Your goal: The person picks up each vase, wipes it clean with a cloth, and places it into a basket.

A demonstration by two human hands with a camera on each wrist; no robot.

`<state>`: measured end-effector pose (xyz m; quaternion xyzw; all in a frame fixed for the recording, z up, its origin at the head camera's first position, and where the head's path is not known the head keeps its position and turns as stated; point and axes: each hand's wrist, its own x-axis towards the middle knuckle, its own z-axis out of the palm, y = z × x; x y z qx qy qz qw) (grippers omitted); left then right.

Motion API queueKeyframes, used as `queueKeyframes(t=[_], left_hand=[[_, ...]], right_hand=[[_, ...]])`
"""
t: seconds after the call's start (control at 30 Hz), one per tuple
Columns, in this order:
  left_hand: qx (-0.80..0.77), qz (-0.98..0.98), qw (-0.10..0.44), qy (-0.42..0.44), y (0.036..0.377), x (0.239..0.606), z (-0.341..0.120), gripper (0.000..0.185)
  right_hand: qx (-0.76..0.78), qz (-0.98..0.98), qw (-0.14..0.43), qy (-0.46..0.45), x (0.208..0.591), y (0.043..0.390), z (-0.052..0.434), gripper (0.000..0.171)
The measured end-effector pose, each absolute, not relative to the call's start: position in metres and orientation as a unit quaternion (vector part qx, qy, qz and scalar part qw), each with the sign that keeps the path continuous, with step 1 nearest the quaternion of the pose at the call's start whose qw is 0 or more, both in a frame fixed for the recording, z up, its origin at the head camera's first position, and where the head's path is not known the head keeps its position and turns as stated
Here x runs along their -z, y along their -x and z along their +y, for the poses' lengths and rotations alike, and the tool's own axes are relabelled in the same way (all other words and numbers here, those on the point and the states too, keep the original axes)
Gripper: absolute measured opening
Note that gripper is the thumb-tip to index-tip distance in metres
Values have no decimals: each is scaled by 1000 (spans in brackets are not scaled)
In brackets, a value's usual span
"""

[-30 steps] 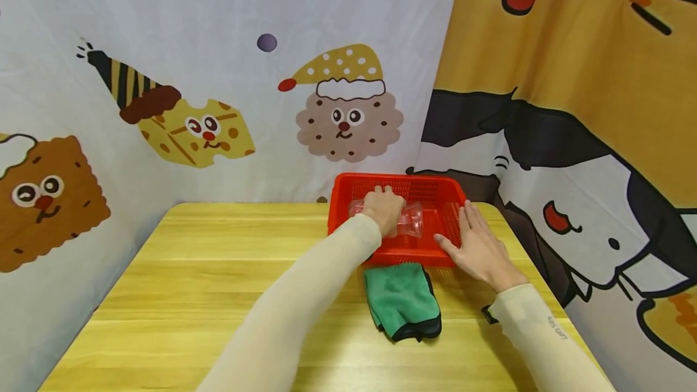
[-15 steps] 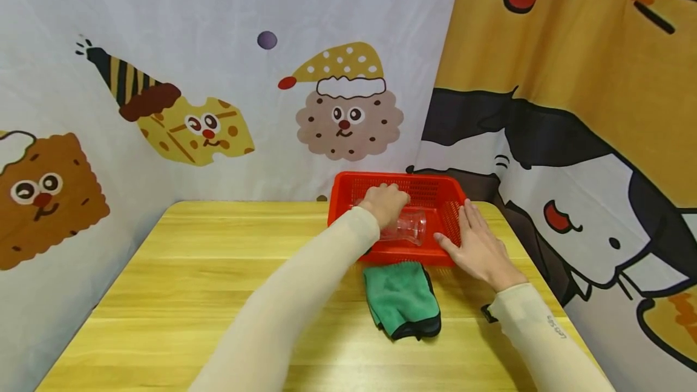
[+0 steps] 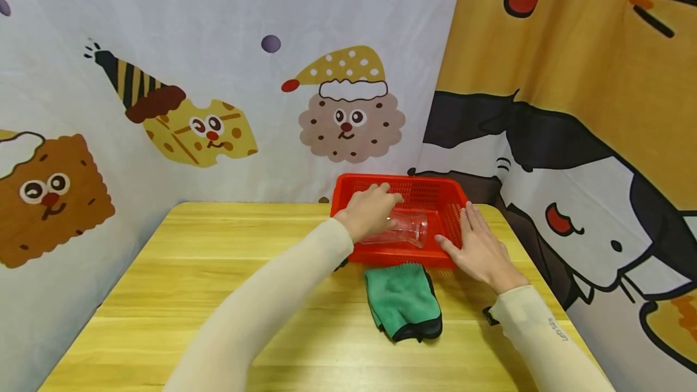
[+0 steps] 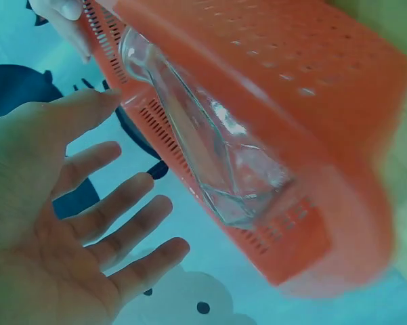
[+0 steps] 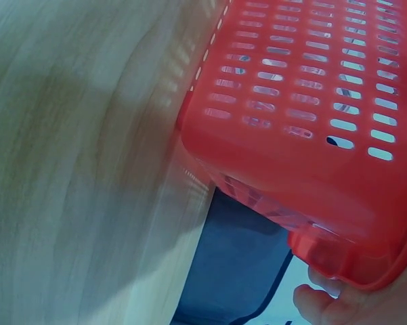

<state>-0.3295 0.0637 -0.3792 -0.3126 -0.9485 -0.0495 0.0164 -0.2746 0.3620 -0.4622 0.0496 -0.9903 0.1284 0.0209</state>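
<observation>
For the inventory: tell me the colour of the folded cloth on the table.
The cloth is green with dark edging, clearest in the head view.

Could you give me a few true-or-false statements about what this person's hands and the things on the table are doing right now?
1. The clear glass vase lies on its side in the red perforated plastic basket. True.
2. The left hand grips the vase. False: its fingers are spread open.
3. The right hand rests against the basket's side. True.
4. The green folded cloth lies inside the basket. False: it lies on the wooden table before it.
</observation>
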Motion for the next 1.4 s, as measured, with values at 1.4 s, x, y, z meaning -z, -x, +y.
queueKeyframes(t=[1.4], left_hand=[[176, -960, 110, 186, 213, 462, -175, 90]], right_hand=[[-102, -981, 100, -130, 471, 235, 386, 95]])
